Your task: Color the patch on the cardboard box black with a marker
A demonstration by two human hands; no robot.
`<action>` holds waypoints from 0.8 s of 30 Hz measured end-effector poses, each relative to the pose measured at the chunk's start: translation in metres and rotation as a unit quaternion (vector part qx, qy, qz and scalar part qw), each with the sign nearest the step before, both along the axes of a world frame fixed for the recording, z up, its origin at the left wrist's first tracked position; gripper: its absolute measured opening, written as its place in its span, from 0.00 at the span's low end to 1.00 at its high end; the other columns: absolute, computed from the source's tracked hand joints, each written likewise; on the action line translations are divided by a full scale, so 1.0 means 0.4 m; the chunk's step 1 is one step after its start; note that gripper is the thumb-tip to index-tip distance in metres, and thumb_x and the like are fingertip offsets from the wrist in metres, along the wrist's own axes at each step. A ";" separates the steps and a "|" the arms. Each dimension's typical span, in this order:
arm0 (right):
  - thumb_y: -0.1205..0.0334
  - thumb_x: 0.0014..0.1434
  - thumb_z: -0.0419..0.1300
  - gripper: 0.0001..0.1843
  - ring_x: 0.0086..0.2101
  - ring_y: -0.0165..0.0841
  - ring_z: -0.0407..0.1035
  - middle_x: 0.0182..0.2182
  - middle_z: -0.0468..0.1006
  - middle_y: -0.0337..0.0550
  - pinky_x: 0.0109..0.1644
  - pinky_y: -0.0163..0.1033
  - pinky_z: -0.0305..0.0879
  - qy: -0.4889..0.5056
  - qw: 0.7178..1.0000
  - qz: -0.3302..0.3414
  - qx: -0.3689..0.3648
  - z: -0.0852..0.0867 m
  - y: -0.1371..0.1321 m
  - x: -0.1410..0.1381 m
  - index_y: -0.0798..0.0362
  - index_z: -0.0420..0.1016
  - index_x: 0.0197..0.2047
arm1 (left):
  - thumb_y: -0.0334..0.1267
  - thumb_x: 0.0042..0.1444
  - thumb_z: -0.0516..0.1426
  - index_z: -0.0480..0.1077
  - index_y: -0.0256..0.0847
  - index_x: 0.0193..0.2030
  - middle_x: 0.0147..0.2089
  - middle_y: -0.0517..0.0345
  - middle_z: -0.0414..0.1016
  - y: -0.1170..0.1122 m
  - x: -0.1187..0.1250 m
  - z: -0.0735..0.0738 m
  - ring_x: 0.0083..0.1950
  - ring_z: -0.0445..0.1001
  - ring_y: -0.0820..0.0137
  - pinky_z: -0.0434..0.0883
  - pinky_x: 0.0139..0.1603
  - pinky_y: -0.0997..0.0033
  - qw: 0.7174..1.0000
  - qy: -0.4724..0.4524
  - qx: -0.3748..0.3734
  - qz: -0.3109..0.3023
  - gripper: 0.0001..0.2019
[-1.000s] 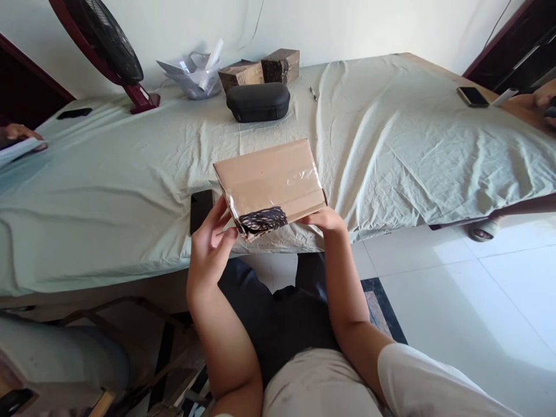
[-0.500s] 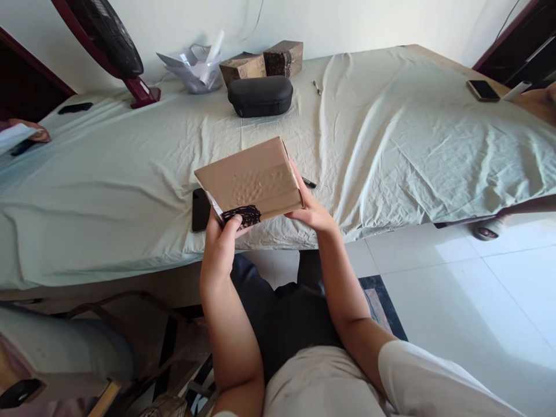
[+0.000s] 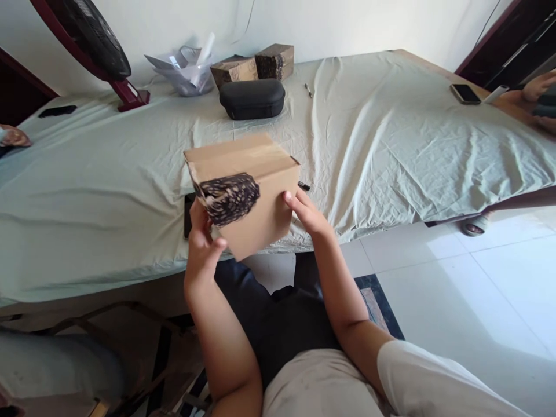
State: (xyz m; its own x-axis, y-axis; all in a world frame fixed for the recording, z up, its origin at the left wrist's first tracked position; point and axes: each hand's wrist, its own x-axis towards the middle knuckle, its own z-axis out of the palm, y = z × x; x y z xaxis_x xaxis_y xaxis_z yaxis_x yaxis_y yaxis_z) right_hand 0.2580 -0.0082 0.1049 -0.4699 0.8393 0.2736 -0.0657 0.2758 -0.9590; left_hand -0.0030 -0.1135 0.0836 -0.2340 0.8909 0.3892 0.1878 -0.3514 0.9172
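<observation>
Cardboard box clamped between left hand and right hand fingers, apparently above table edge.

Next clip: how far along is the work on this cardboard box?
Done: a patch on the box is scribbled over in black, and a pen lies on the sheet nearby. In hand: the left hand and right hand hold the box tilted above the sheet's edge, patch toward the camera. Left: the tape across the top looks intact, so the box seems unopened, and it is not set down.
</observation>
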 end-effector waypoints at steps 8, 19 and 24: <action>0.39 0.78 0.57 0.33 0.62 0.48 0.77 0.70 0.80 0.57 0.73 0.57 0.71 -0.177 0.968 -0.177 0.027 -0.045 0.118 -0.034 0.50 0.79 0.74 | 0.57 0.52 0.77 0.75 0.49 0.73 0.70 0.43 0.82 0.026 -0.007 -0.054 0.74 0.80 0.44 0.74 0.80 0.43 0.990 -0.081 -0.079 0.086 0.43; 0.65 0.81 0.49 0.23 0.69 0.59 0.67 0.70 0.76 0.70 0.72 0.57 0.63 -0.547 0.806 -0.198 0.104 -0.085 0.295 -0.085 0.63 0.78 0.68 | 0.61 0.68 0.63 0.72 0.46 0.72 0.74 0.51 0.79 0.067 0.017 -0.085 0.82 0.71 0.47 0.72 0.82 0.52 0.984 -0.162 -0.067 0.033 0.33; 0.67 0.83 0.41 0.25 0.57 0.51 0.79 0.65 0.82 0.67 0.57 0.50 0.72 -0.555 0.808 -0.183 0.078 -0.080 0.313 -0.103 0.61 0.74 0.69 | 0.65 0.63 0.66 0.71 0.47 0.76 0.74 0.47 0.80 0.079 0.016 -0.079 0.80 0.74 0.43 0.75 0.79 0.48 0.980 -0.178 -0.086 0.025 0.40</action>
